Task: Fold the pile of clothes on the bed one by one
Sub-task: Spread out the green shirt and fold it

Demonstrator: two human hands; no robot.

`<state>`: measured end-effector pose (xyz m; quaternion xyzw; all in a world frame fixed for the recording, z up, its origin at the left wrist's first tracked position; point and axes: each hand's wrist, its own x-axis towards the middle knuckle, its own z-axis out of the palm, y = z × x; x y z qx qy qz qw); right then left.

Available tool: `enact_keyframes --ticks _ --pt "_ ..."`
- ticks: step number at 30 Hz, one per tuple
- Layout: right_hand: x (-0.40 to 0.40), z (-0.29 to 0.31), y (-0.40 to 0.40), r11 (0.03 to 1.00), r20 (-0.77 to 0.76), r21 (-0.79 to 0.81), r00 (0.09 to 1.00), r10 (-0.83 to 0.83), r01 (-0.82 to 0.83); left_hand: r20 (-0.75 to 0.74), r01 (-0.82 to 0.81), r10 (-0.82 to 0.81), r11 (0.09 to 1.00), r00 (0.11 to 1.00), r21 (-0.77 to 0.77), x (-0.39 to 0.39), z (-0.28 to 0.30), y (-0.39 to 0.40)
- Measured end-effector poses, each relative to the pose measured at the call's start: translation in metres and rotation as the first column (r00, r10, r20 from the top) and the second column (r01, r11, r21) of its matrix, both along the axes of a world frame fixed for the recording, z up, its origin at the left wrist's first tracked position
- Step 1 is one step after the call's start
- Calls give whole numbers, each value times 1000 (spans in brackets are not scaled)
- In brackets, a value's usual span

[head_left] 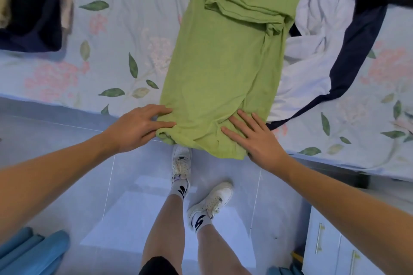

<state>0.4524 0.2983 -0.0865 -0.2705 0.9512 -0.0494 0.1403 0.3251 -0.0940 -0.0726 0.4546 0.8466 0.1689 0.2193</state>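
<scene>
**Green shirt narrowed, bottom hem in hand**

Floral bed sheet (125,35) carries the green shirt (223,69), lying lengthwise with its hem hanging over the near edge. My left hand (138,127) pinches the hem corner; my right hand (254,134) lies flat, fingers straight, pressing the other corner. Soft, light, limp cloth: I judge both hem corners the places to hold.

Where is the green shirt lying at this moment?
In the head view, the long green cotton shirt lies mid-bed on the floral sheet, left of the white and navy clothes, its near hem under both hands.
</scene>
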Motion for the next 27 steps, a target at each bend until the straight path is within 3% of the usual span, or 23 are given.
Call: enact_keyframes --ticks 6,11,13,16,18,20,22,27 --pt "0 3 -2 993 134 -106 990 -30 44 -41 37 -38 999 998 -19 10 -10 -5" --pt "-14 19 7 904 250 -374 961 -118 208 37 -86 84 995 996 45 4 0 7" --pt "-24 36 6 782 348 -460 896 -277 421 190 -281 258 954 947 106 0 11 17" --pt "-50 58 4 527 541 -413 666 -513 742 394 -621 549 780 738 77 -15 29 35" --pt "-73 66 6 358 585 -406 540 -605 841 456 -723 637 690 621 21 -31 38 51" --pt "-97 71 8 268 582 -398 467 -665 877 481 -760 667 650 569 -2 -50 41 65" --pt "-120 71 11 264 505 -390 445 -739 882 475 -775 685 632 553 -9 -73 41 80" --pt "-144 53 18 397 215 -210 439 -873 893 414 -804 733 594 540 -2 -113 33 113"
